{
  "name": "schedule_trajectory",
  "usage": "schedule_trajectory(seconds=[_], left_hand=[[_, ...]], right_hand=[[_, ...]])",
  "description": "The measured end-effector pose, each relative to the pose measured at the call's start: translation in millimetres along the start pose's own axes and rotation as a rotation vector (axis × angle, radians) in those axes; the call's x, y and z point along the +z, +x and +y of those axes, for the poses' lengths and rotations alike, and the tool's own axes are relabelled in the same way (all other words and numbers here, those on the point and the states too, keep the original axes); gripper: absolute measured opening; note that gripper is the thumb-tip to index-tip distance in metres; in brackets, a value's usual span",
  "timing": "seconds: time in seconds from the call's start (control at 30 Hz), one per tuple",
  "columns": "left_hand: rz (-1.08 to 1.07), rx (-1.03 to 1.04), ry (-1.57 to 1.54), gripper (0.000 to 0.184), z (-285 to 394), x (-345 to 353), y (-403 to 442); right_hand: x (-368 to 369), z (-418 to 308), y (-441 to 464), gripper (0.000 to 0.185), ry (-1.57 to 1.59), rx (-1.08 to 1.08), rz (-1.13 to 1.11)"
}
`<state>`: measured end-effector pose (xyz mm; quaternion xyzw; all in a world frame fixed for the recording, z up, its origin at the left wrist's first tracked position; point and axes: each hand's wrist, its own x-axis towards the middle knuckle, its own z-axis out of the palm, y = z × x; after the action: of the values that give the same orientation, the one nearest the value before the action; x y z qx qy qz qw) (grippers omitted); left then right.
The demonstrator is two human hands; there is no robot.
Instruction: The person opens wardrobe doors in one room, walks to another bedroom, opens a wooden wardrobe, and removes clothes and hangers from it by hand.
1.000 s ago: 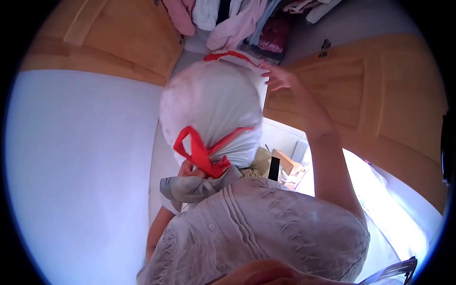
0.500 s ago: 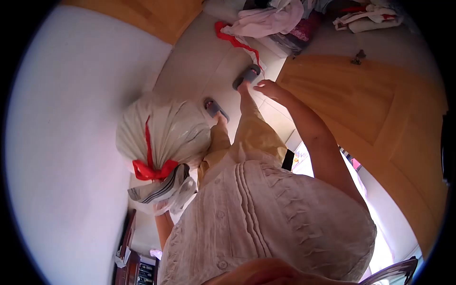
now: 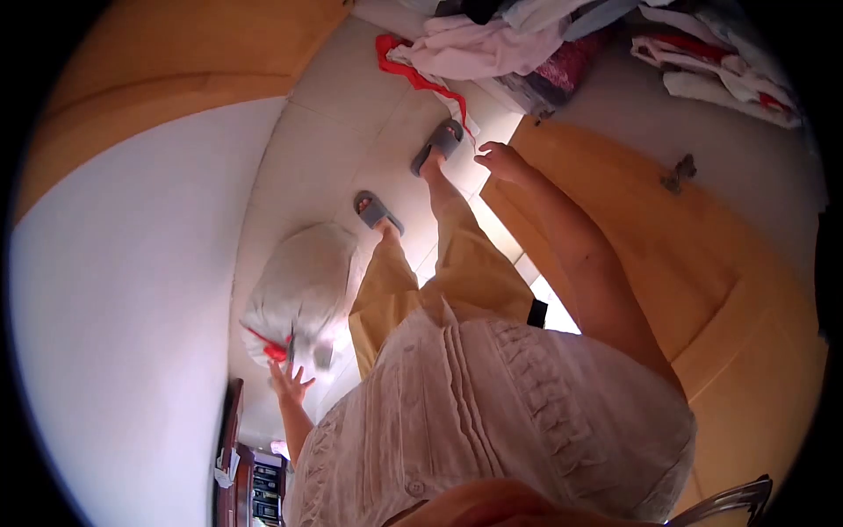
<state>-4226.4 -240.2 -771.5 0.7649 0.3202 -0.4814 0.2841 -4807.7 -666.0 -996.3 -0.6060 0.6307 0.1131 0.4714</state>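
Your left hand (image 3: 291,385) is open, fingers spread, right by the red tie (image 3: 277,349) of the bag (image 3: 300,277); you can't tell whether the fingertips touch it. The tie and the bag's mouth are blurred, as is a small pale shape (image 3: 323,354) beside them. The bag is on the floor (image 3: 327,119), between the white wall (image 3: 123,290) and your left leg.

Your right hand (image 3: 501,163) is partly open, fingers loosely bent, near the thin end of a red strip (image 3: 421,81); whether they meet is hard to make out. The strip runs to the clothes (image 3: 492,46), which the top edge cuts off.

Your feet are in grey slippers (image 3: 376,213). A wooden door (image 3: 615,237) stands to your right. At your hip is a black thing (image 3: 537,313), mostly hidden. The dark cabinet (image 3: 233,483) at lower left is cut off, its contents too small to tell.
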Motion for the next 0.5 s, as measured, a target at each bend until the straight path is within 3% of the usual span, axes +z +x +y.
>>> schedule_trajectory(seconds=[0.03,0.07,0.2,0.27,0.3,0.33,0.37,0.4,0.47,0.5], left_hand=[[0.096,-0.033,0.118,0.091,-1.1,35.5,-0.9],[0.026,-0.071,0.195,0.091,-6.7,35.6,16.8],[0.124,0.052,0.407,0.088,-41.4,83.4,31.0],[0.068,0.065,0.585,0.081,-52.7,106.1,24.8],[-0.065,0.271,0.793,0.076,-68.7,94.8,46.4],[-0.068,0.366,0.878,0.071,-69.7,114.1,45.7],[-0.063,0.462,0.962,0.065,-69.3,136.2,42.4],[-0.009,0.434,1.116,0.060,-44.3,200.5,-14.7],[-0.071,0.533,1.169,0.054,-32.4,250.6,-23.0],[-0.121,0.546,1.146,0.053,-30.0,275.1,-27.0]], right_hand=[[4.2,14.2,19.7,0.045,0.050,-0.035,-0.013],[-9.3,6.8,25.1,0.045,0.052,-0.040,-0.019],[-45.8,18.6,56.3,0.053,0.136,-0.003,-0.060],[-60.5,33.6,72.8,0.061,-0.068,-0.041,0.054],[-69.8,40.2,86.7,0.071,-0.202,-0.051,0.027],[-84.6,31.3,95.9,0.081,-0.329,-0.012,0.015],[-91.7,32.8,112.0,0.085,-0.436,-0.113,0.122],[-97.7,40.2,130.6,0.090,-0.534,-0.219,0.242],[-105.9,53.5,183.3,0.096,-0.406,-0.297,0.485],[-117.8,37.7,186.9,0.096,-0.398,-0.287,0.502]])
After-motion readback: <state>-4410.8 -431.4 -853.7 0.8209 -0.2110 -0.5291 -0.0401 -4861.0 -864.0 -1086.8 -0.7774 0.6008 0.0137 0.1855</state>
